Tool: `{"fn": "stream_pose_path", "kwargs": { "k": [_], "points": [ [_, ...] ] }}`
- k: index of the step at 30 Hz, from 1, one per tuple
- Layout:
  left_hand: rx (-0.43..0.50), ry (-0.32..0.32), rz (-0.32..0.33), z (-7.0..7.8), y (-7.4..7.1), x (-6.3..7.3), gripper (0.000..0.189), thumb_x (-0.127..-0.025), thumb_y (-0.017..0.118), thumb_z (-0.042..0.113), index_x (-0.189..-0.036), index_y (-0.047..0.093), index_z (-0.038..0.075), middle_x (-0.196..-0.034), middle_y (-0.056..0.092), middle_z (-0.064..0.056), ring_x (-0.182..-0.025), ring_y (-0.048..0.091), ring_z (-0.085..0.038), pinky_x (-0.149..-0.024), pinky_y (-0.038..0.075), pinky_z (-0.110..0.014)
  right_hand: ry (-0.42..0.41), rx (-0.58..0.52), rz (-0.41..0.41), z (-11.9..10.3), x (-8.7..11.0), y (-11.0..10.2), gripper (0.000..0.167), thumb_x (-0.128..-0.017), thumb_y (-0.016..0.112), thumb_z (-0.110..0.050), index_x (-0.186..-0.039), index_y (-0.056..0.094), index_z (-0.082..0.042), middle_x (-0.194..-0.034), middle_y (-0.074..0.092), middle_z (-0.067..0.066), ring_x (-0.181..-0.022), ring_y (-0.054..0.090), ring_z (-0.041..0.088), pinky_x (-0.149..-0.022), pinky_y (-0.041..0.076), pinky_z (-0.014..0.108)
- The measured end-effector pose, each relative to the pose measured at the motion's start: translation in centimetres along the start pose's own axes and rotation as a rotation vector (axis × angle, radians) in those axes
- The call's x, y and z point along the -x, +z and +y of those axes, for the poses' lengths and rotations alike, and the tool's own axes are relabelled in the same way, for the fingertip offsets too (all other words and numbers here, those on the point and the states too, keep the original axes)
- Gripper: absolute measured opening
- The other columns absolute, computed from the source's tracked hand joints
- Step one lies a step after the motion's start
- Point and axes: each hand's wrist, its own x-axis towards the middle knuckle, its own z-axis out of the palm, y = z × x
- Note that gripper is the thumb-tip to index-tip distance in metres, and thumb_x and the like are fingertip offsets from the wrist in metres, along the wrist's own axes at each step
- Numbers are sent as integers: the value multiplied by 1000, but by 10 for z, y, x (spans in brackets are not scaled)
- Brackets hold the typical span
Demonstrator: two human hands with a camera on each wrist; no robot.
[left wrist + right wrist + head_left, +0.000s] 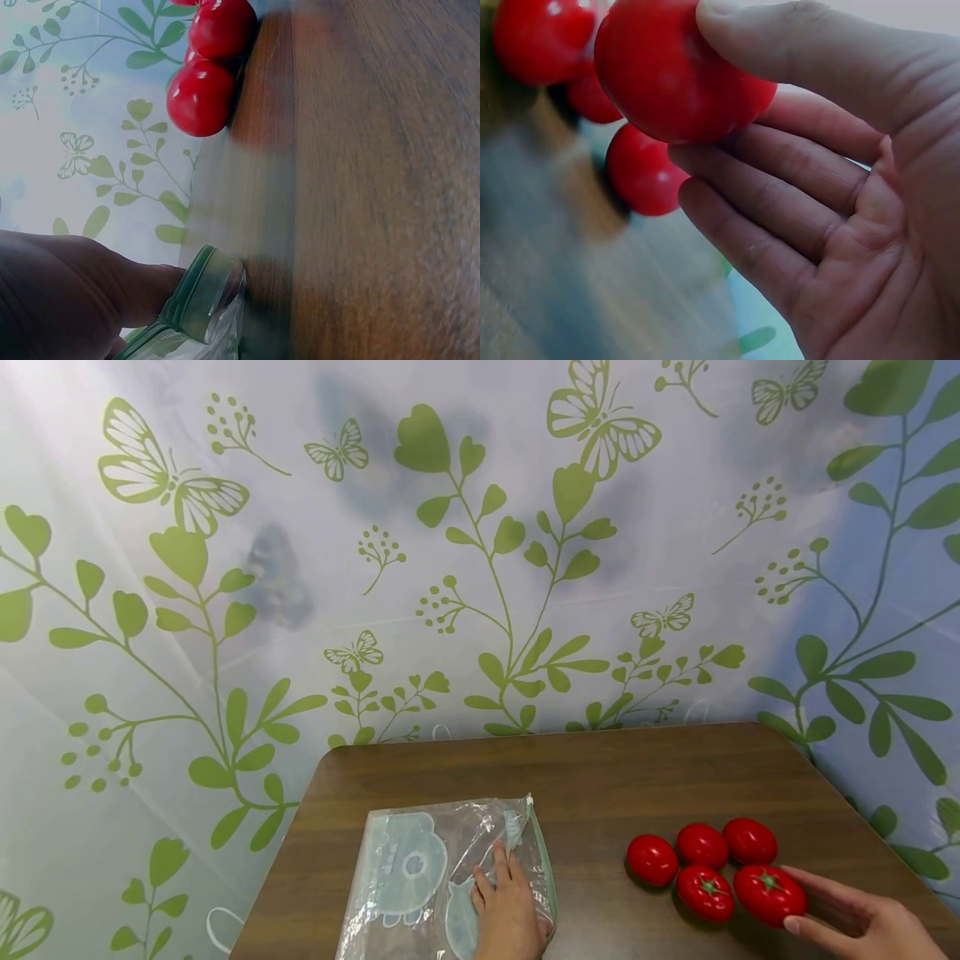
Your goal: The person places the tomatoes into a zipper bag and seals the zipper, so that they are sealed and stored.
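My right hand (870, 917) holds a shiny red toy tomato (769, 895) with a green star-shaped top, thumb on one side and fingers on the other. In the right wrist view this tomato (679, 75) sits at the fingertips, away from the palm. Beside it are another tomato (705, 893) with a green top and three more red ones (652, 860) behind. My left hand (510, 906) lies over a clear plastic zip bag (468, 827) printed with pale blue figures. In the left wrist view, its thumb (150, 289) hooks at the bag's green zip edge (196, 289), which bulges upward.
The brown wooden table (570, 768) carries the bag at left and the tomatoes at right. Behind it hangs a pale curtain (480, 602) with green leaves and butterflies. A white loop (222, 920) shows beside the table's left edge.
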Motion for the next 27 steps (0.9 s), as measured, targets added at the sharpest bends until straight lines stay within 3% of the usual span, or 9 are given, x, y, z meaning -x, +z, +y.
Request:
{"fn": "stream_pose_path", "kwargs": {
  "k": [5,10,15,16,19,21,23,27],
  "points": [
    [3,-8,-8,0,0,0,109,-61,107,18,-150,51,-13,-169,39,-32,-142,38,-77,-113,37,-84,-63,43,11,-10,1,0,93,-96,84,-48,-154,49,16,-146,60,41,-115,77,45,-83,68,38],
    [2,-10,-6,0,-1,0,109,-61,107,17,-150,51,-13,-169,39,-31,-142,38,-76,-113,37,-84,-108,58,-8,-28,0,-1,88,-97,84,-43,-153,49,16,-144,61,42,-118,75,49,-84,68,40],
    [8,-13,-15,0,-1,0,109,-63,106,17,-151,50,-13,-169,38,-31,-143,37,-76,-113,36,-84,-150,70,-3,-45,-2,0,83,-97,84,-40,-152,53,13,-143,63,41,-116,77,46,-82,68,39],
    [10,-14,-16,0,-1,0,109,-63,106,17,-151,50,-14,-169,38,-31,-143,37,-76,-113,36,-84,-162,70,1,-49,-2,0,82,-97,84,-40,-152,54,13,-142,64,41,-115,78,42,-82,68,38],
    [8,-9,-13,1,-1,1,109,-63,106,18,-150,51,-14,-169,39,-31,-142,37,-76,-113,36,-84,-221,63,11,-57,-3,2,75,-98,84,-36,-152,56,10,-141,66,38,-107,80,13,-79,68,32],
    [0,-2,-5,1,0,1,108,-62,107,18,-150,51,-14,-169,39,-31,-142,38,-76,-113,37,-84,-254,52,19,-61,-3,4,71,-98,85,-33,-151,59,7,-140,68,35,-103,73,-6,-77,66,26],
    [-8,6,5,1,0,1,108,-62,107,19,-150,52,-14,-168,40,-32,-141,39,-76,-112,38,-84,-276,33,11,-66,-3,5,69,-97,85,-31,-152,60,4,-141,68,35,-102,67,-13,-76,65,24],
    [-14,11,16,1,0,2,109,-62,107,19,-150,51,-14,-168,40,-31,-140,40,-76,-111,39,-84,-282,15,-20,-76,-6,9,69,-98,84,-32,-153,60,1,-143,67,34,-107,79,7,-79,68,30]
  ]
}}
